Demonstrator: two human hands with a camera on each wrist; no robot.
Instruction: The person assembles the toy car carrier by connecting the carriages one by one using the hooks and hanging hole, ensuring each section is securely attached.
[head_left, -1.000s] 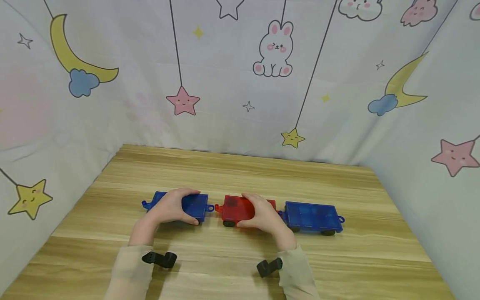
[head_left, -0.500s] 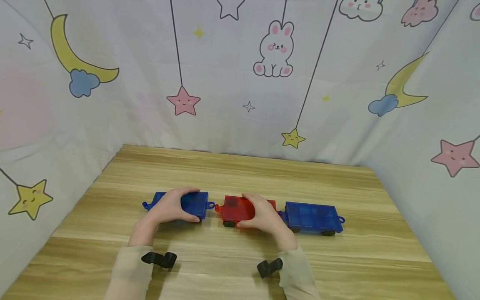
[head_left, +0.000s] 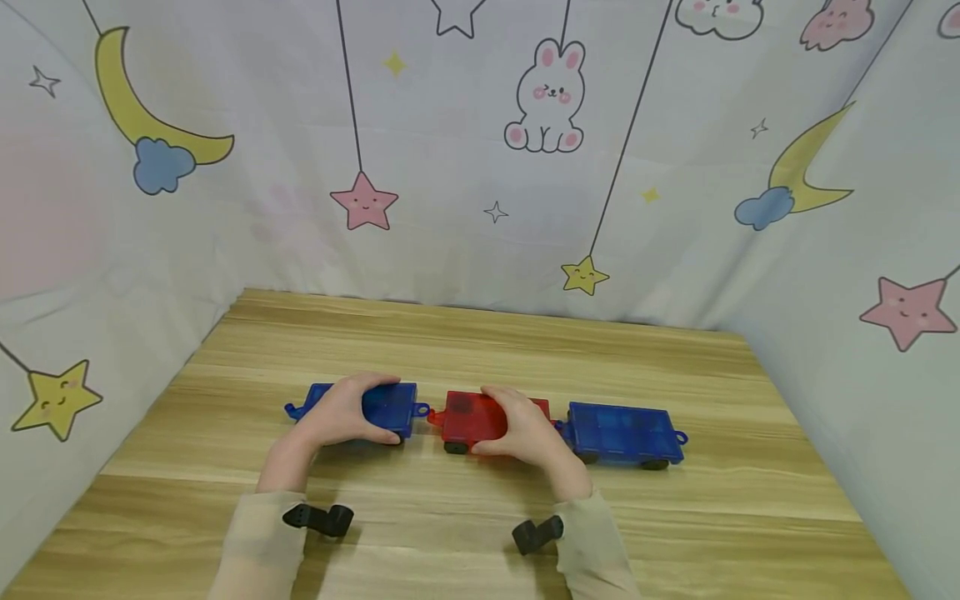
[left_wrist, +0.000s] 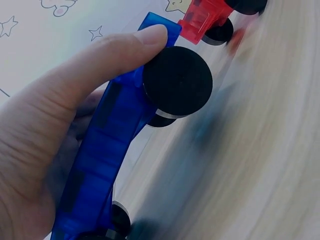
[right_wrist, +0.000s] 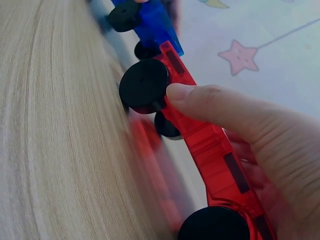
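In the head view, my left hand (head_left: pixel 341 412) grips a translucent blue toy train car (head_left: pixel 390 408) across its width, thumb on the near side. My right hand (head_left: pixel 525 429) holds a red toy train car (head_left: pixel 468 417) the same way. The red car's hook (head_left: pixel 435 417) lies right by the blue car's ring (head_left: pixel 422 410); whether they are linked I cannot tell. Behind the red car, to the right, stands a second blue car (head_left: pixel 626 433), at its rear coupling. Both wrist views show a thumb (left_wrist: pixel 150 37) pressed near a black wheel (right_wrist: pixel 145 86); the other fingers are mostly hidden.
The cars form a row across the middle of a wood-grain table (head_left: pixel 450 517). A white curtain (head_left: pixel 465 250) printed with stars, moons and a rabbit encloses the back and both sides. Black camera mounts (head_left: pixel 318 520) sit on both wrists over light sleeves.
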